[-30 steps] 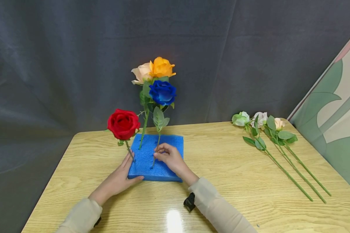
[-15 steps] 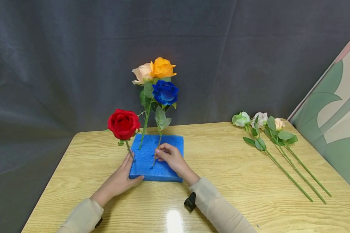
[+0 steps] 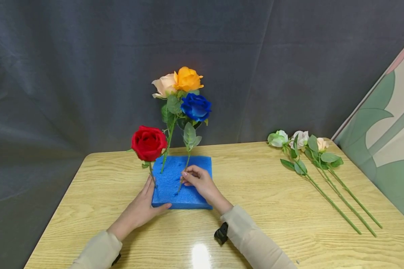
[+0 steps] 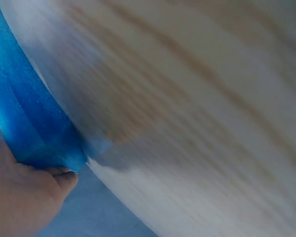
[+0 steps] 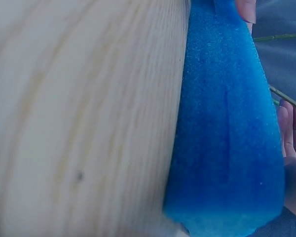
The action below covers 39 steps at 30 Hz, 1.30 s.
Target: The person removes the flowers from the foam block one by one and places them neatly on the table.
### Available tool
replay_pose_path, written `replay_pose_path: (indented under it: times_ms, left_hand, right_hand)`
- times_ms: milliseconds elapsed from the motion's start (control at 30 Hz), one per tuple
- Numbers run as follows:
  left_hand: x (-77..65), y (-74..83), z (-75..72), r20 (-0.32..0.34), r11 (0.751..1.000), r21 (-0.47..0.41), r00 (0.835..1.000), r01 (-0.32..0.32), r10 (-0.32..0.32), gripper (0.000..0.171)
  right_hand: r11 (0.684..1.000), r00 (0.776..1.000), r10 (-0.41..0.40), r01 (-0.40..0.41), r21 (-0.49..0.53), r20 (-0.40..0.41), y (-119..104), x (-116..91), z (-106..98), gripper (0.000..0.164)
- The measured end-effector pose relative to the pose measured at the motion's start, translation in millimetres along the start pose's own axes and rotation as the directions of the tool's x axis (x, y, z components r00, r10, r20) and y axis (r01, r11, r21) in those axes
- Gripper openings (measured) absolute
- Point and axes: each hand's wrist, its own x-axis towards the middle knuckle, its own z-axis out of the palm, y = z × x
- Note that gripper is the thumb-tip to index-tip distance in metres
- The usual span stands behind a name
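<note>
A blue foam block (image 3: 168,183) lies on the wooden table, its near side filling much of the right wrist view. My left hand (image 3: 138,209) grips its left front corner, thumb along the near side and fingers at the left edge. Between thumb and fingertips, my right hand (image 3: 203,185) pinches the lower stem of a blue rose (image 3: 196,107), whose end meets the foam. This rose leans slightly right. Beside my left fingers a red rose (image 3: 149,143) stands in the block's left side. Behind, an orange rose (image 3: 188,79) and a peach rose (image 3: 164,86) rise tall from the foam.
At the table's right lie a green-white rose (image 3: 278,138), a pale white rose (image 3: 300,139) and a small peach rose (image 3: 322,144), stems pointing toward the near right. A dark curtain (image 3: 235,74) hangs behind the table, and a patterned panel (image 3: 387,123) stands at right.
The blue rose has tilted to the right, along with my right hand. The foam block and my left hand have shifted slightly right, and the red rose's head has swung right.
</note>
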Motion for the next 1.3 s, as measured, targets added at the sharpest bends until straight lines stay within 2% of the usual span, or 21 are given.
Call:
replay_pose_path:
  times_ms: [233, 500, 867, 1033, 1300]
  left_hand:
    - [-2.3, 1.9, 1.8, -0.053, 0.999, 0.021, 0.998, -0.035, 0.036, 0.111]
    - [-5.5, 7.6, 3.5, -0.056, 1.000, 0.001, 0.998, -0.006, 0.006, 0.110]
    - [-6.0, 17.3, 8.7, -0.054, 0.999, 0.016, 0.997, 0.048, -0.047, 0.110]
    - [-7.2, 17.4, 8.5, -0.055, 0.999, 0.030, 0.998, 0.042, -0.041, 0.109]
    - [-7.2, 16.2, 6.5, -0.044, 0.998, 0.049, 0.999, 0.025, -0.023, 0.105]
  right_hand:
    - [1.000, 1.000, -0.009, 0.008, 0.030, 0.012, 0.0, -1.5, -2.5, 0.030]
    - [0.999, 1.000, -0.016, 0.016, 0.029, 0.006, 0.3, -1.6, -7.2, 0.030]
    - [0.996, 0.991, -0.082, 0.084, 0.010, -0.108, 0.3, -0.1, -13.8, 0.025]
    - [0.996, 0.984, -0.084, 0.089, 0.022, -0.159, 0.9, 1.6, -17.8, 0.024]
    - [0.997, 0.981, -0.071, 0.077, 0.029, -0.180, -1.0, 1.7, -22.2, 0.026]
